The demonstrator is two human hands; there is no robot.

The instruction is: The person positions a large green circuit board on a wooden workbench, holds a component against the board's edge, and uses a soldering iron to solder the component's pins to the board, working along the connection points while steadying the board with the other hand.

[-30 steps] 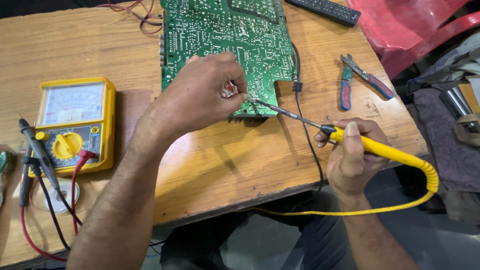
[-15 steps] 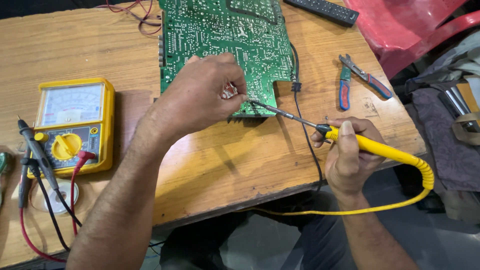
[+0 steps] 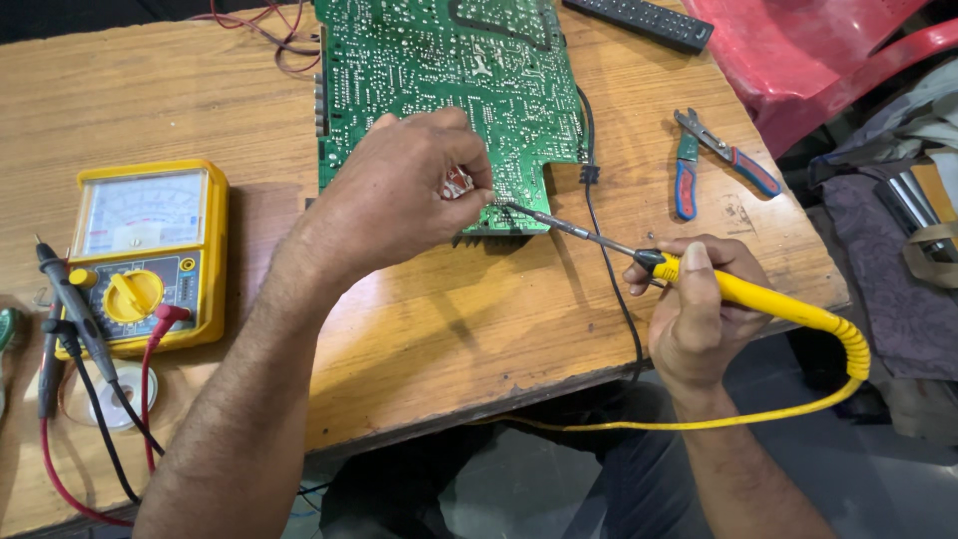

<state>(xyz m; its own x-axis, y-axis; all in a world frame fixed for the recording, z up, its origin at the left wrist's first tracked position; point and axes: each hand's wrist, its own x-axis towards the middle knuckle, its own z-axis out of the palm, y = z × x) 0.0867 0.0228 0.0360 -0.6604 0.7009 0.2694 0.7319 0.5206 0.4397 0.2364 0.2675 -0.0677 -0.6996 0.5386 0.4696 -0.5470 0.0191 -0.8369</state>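
Note:
A green circuit board (image 3: 439, 70) lies solder side up on the wooden table (image 3: 449, 329). My left hand (image 3: 399, 195) rests on the board's near edge and pinches a small red and white item (image 3: 457, 183) between thumb and fingers. My right hand (image 3: 699, 304) grips a yellow-handled soldering iron (image 3: 758, 299). Its metal tip (image 3: 509, 208) touches the board's near edge just beside my left fingertips. A yellow cord (image 3: 689, 424) loops from the handle below the table edge.
A yellow analog multimeter (image 3: 145, 255) with red and black probes (image 3: 70, 309) sits at the left. Red and blue pliers (image 3: 714, 160) lie at the right, a black remote (image 3: 639, 20) at the top. A red plastic chair (image 3: 818, 50) stands beyond the table's right side.
The soldering iron's tip has stayed at the board's edge. My right hand has shifted slightly on the handle. My left hand has kept its place.

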